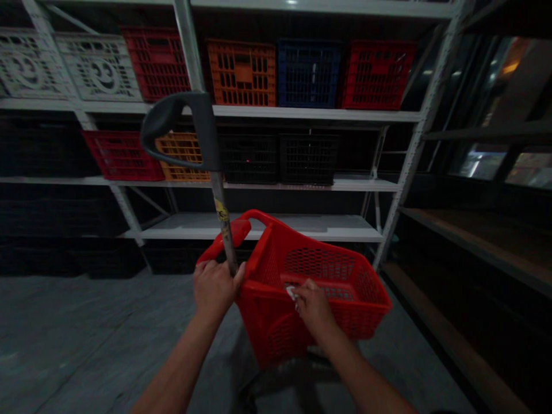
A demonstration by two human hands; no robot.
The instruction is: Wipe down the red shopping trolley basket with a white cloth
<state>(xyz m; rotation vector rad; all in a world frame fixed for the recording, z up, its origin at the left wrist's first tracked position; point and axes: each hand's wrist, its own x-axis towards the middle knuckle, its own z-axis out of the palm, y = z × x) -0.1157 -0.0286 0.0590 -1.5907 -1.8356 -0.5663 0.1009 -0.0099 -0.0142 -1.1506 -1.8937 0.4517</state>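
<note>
A red plastic shopping cart [276,325] with perforated basket walls stands in front of me. My left hand [215,287] is closed round the near end of its red handle [224,238], the thumb beside a metal pole. This pole [224,227] rises past the handle, bears a yellow sticker and carries a dark grey loop grip [207,132] higher up. My right hand [313,302] pinches a crumpled white cloth or tissue [292,292] at the near rim of the basket. Its fingers hide part of the white piece.
Behind the cart stands a white metal rack [310,114] with red crates [377,75], an orange crate [242,75], a blue crate [308,75] and several white and black ones. Brown-edged shelves [483,247] run close along the right. Grey concrete floor [77,339] lies to the left.
</note>
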